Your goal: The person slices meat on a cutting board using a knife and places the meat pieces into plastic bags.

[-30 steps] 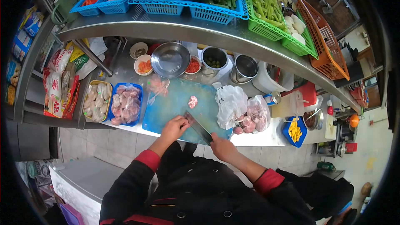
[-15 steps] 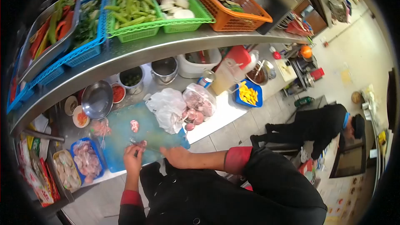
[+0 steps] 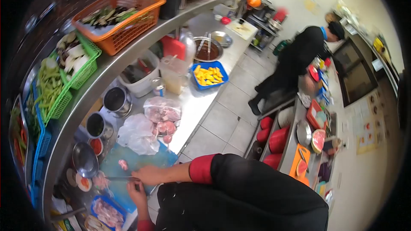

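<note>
My right hand (image 3: 147,174) grips a knife (image 3: 120,179) over the blue cutting board (image 3: 143,161). Its blade points left across the board. Close below it, my left hand (image 3: 137,191) has its fingers pinched together by the blade; whatever they hold is hidden. A small pink piece of raw meat (image 3: 123,164) lies on the board beyond the knife. Paler trimmings (image 3: 100,180) sit at the board's left edge. Bags of raw meat (image 3: 162,115) rest against its far side, and a blue tray of cut meat (image 3: 108,212) stands near my left forearm.
Metal pots (image 3: 117,102), a steel bowl (image 3: 85,159) and a blue basket of yellow pieces (image 3: 209,76) stand on the counter. Above runs a shelf with an orange basket (image 3: 124,34) and green baskets of vegetables. A person in black (image 3: 295,60) bends over the opposite counter.
My view has swung right, bringing the opposite counter with cut watermelon into sight. The knife blade now shows plainly, and my hands have come closer together.
</note>
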Motion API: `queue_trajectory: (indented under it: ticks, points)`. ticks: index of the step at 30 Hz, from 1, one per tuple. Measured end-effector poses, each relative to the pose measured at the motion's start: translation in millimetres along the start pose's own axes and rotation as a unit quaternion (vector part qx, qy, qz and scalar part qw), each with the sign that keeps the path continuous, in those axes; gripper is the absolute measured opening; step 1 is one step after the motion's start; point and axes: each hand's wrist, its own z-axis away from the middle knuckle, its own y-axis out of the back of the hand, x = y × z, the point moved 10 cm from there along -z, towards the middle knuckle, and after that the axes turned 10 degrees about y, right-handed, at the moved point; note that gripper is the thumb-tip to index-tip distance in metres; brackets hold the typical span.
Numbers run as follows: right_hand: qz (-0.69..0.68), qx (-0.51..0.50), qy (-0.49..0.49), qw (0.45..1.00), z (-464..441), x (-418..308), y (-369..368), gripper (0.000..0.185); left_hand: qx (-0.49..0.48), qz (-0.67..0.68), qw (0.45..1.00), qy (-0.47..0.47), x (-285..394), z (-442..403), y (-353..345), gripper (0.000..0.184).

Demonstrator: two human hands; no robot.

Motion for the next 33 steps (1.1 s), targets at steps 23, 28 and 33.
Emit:
queue_trajectory:
  ticks: [23,28,33]
  points:
    - [-0.019,0.149,-0.337,0.929,124,-14,22,0.041,-0.221,0.163,0.950,0.149,-90,-73,-13,0.021]
    - [-0.003,0.183,-0.334,0.925,114,0,13,0.041,-0.132,0.113,0.982,0.076,-158,-68,-7,0.020]
    - [0.035,0.212,-0.312,0.925,97,-2,17,0.036,-0.105,-0.022,0.991,0.077,-103,-56,36,0.029]
